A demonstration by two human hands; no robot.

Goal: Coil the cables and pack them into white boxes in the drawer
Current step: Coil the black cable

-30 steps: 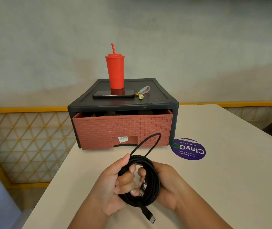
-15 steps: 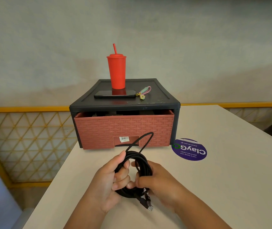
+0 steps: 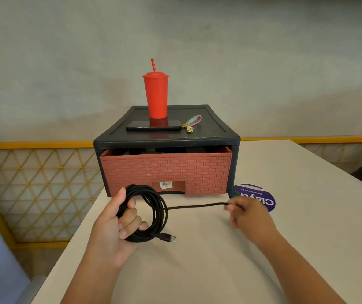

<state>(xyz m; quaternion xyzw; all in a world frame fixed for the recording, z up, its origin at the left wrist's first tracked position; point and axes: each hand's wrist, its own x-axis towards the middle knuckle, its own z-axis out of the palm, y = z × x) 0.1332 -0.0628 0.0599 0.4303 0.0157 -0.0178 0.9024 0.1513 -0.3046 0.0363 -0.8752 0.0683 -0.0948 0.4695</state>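
My left hand (image 3: pixel 118 224) grips a coil of black cable (image 3: pixel 157 212) just above the table, thumb on top of the loops. One USB-C plug (image 3: pixel 168 238) sticks out at the coil's lower right. A straight stretch of the cable runs right from the coil to my right hand (image 3: pixel 244 213), which pinches it taut. Behind them stands a black drawer unit (image 3: pixel 210 128) with a reddish woven-pattern drawer (image 3: pixel 164 170), pulled out a little. Dark shapes show in the gap above the drawer front; white boxes are not visible.
A red tumbler with straw (image 3: pixel 155 93), a black phone (image 3: pixel 153 125) and a pink-green strap (image 3: pixel 192 122) sit on the unit's top. A purple round sticker (image 3: pixel 256 195) lies on the beige table (image 3: pixel 219 249) right of the drawer. A yellow lattice railing (image 3: pixel 33 183) runs along the left.
My right hand has left the coil and pulled a length of cable out to the right. The free loop above the coil is gone. The left hand keeps the coil.
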